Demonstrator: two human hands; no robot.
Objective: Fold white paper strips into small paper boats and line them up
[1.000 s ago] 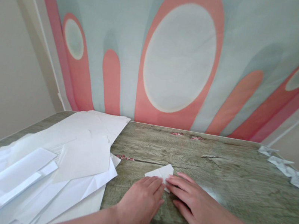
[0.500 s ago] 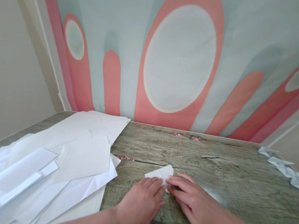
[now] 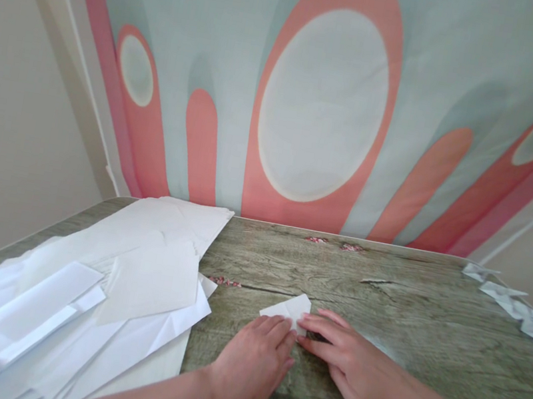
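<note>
A small folded piece of white paper [image 3: 297, 305] lies on the wood-grain table in front of me, its far corner pointing away. My left hand [image 3: 254, 356] rests over its near left part, fingers bent together and pressing it down. From the right, my right hand [image 3: 347, 360] has its fingertips on the paper's right edge, gripping there. The fingertips of both hands almost meet, and they hide the paper's near side.
Loose and folded white sheets [image 3: 152, 282] are heaped on the table's left side. Several small folded paper pieces [image 3: 508, 300] form a row along the right edge. Behind the wood-grain table [image 3: 429, 320] rises a pink and grey-green patterned backdrop [image 3: 305, 212].
The right hand's fingers have shifted slightly on the paper's right edge. The left hand stays on the paper, and the whole view has moved a little.
</note>
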